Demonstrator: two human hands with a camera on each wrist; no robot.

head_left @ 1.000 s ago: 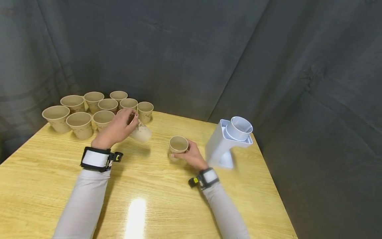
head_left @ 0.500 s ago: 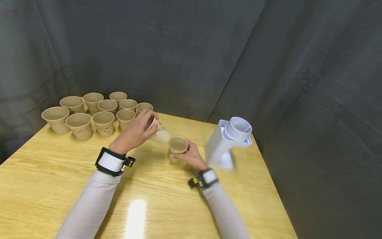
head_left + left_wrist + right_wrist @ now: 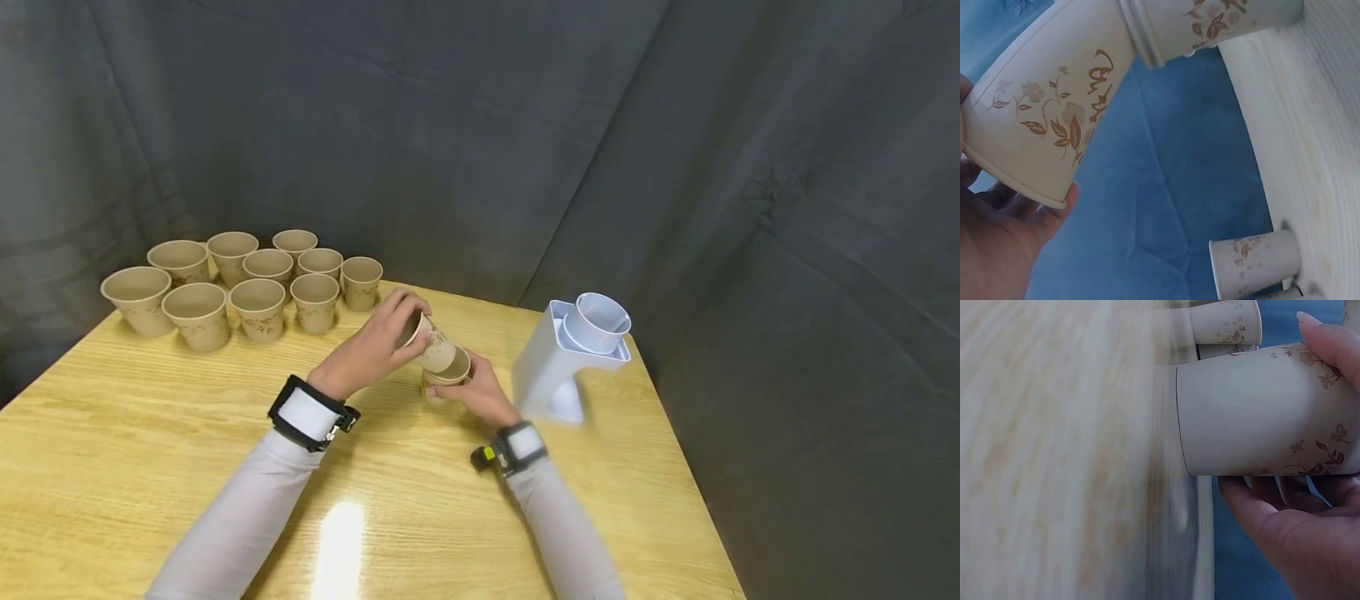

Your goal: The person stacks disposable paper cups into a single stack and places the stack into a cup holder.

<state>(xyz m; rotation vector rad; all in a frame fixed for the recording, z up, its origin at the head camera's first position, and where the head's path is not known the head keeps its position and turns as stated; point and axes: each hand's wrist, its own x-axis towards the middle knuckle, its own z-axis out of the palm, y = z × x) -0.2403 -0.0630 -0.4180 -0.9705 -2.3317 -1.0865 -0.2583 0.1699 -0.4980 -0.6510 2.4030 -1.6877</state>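
My left hand (image 3: 372,348) holds a beige paper cup (image 3: 1041,106) with a brown floral print by its rim end. This cup is tilted, its base down at the mouth of a second paper cup (image 3: 1254,419). My right hand (image 3: 486,393) grips that second cup around its side, thumb and fingers on opposite sides. The second cup stands upright, with its base at the tabletop in the right wrist view. Its rim shows doubled ridges in the left wrist view. How far the tilted cup's base reaches inside is partly hidden.
Several matching cups (image 3: 258,310) stand upright in rows at the back left of the wooden table (image 3: 390,508). A white stand-like holder (image 3: 543,371) with a round ring piece (image 3: 600,323) on top stands right of my right hand. Dark curtains (image 3: 420,142) hang behind.
My left hand has moved right from the row of cups, bringing the tilted cup to the mouth of the second cup. My right hand and its cup have stayed nearly still.
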